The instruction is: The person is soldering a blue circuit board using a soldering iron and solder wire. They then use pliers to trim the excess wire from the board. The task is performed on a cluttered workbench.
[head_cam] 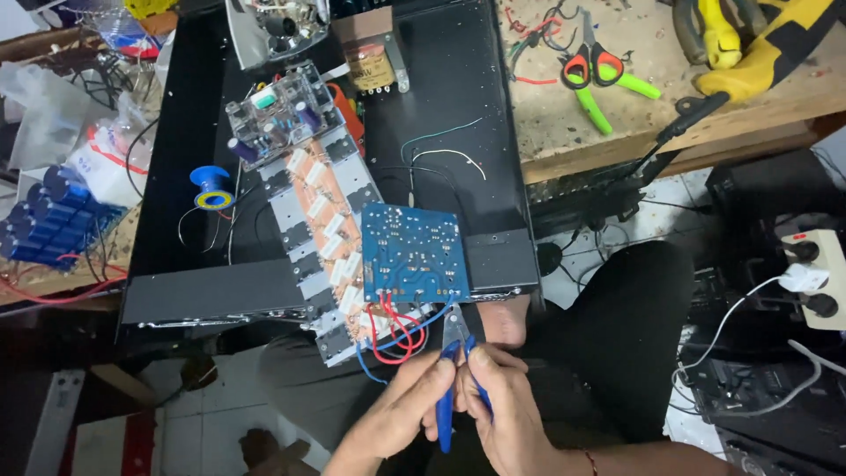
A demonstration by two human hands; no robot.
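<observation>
Both hands, left hand (401, 410) and right hand (502, 405), grip blue-handled cutters (456, 370) near the blue circuit board (412, 251). I'd keep the tips off neighbouring red wires (392, 330).

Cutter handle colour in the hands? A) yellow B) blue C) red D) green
B: both hands, left and right, hold a cutter with blue handles just below the blue board; the green-handled tool lies away on the bench.
</observation>
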